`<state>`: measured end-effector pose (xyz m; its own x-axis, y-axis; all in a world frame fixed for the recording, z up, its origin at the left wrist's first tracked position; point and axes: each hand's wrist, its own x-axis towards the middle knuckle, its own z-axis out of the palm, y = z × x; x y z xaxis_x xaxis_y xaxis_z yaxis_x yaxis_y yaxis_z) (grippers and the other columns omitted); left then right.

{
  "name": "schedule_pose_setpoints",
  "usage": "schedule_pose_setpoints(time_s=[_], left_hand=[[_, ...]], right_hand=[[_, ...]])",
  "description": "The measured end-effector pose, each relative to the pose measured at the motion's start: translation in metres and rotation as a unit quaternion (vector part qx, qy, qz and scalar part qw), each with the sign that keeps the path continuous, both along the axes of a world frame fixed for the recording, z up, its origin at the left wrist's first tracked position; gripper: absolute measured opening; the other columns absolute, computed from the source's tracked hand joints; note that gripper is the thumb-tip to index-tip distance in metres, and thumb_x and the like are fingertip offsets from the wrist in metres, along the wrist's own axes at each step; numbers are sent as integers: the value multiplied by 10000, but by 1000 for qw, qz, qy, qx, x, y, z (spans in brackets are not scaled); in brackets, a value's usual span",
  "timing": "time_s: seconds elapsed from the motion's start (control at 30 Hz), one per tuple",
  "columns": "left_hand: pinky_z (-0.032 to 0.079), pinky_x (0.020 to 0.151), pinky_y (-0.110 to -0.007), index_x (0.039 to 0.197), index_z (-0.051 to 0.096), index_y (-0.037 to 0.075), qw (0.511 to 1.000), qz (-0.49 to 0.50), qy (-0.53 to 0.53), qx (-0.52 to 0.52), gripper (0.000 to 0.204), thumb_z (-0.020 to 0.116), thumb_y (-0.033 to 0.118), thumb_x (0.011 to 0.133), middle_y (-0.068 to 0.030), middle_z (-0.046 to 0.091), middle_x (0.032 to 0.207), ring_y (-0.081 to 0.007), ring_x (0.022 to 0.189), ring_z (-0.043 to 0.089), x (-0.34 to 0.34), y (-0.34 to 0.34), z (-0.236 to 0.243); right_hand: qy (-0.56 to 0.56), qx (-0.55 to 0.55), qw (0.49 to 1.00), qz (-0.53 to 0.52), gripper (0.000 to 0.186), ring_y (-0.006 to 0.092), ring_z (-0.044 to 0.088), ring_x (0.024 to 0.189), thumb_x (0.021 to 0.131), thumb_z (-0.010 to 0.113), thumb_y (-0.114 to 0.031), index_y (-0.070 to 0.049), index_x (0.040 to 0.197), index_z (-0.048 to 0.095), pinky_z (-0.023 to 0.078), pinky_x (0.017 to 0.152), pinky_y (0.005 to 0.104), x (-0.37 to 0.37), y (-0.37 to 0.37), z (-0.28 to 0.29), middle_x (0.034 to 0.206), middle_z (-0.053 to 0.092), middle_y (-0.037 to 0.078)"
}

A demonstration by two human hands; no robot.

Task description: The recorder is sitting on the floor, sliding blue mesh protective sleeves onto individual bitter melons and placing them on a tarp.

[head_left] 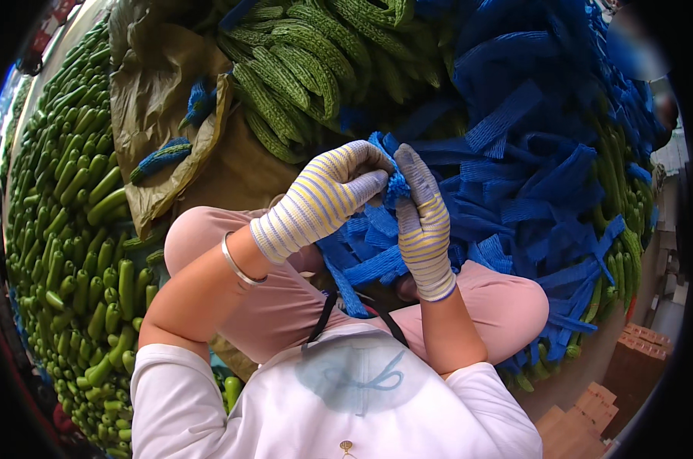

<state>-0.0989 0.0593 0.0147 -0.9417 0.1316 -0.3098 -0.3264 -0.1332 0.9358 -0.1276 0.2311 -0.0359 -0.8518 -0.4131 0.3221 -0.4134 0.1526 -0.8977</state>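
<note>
Both hands wear striped knit gloves and meet at the middle around a bunched blue foam mesh sleeve [394, 181]. My left hand [327, 191] has its fingers curled on the sleeve from the left, thumb pointing right. My right hand [423, 226] grips it from the right, fingers extended upward and pressed together. Whether anything is inside the sleeve I cannot make out. Just beyond my hands are ridged green bitter gourds [293, 73] and loose flat blue mesh sleeves [514, 176].
Smooth green gourds [79, 252] form a big heap at left. Crumpled brown paper [151, 92] bears gourds in blue sleeves [160, 159]. More long green gourds [621, 214] line the right, near reddish-brown stacked boxes or blocks [641, 348]. My crossed legs [507, 302] are below my hands.
</note>
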Motion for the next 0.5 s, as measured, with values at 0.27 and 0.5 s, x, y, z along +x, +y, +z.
schedule_pose_setpoints(time_s=[0.27, 0.5], left_hand=[[465, 785, -243, 1087, 592, 44, 997, 18, 11, 77, 270, 675, 185, 871, 12, 611, 918, -80, 843, 561, 2, 10, -32], [474, 853, -273, 1013, 629, 32, 983, 0, 2, 184, 167, 644, 140, 887, -36, 642, 947, -113, 899, 592, 7, -6, -32]], right_hand=[[-363, -370, 851, 87, 547, 184, 477, 1233, 900, 605, -134, -38, 1398, 402, 339, 1065, 300, 16, 1, -9, 1360, 490, 112], [-434, -291, 850, 69, 596, 164, 536, 1148, 864, 679, -247, 3, 1349, 439, 398, 1018, 300, 9, 2, -4, 1262, 555, 122]])
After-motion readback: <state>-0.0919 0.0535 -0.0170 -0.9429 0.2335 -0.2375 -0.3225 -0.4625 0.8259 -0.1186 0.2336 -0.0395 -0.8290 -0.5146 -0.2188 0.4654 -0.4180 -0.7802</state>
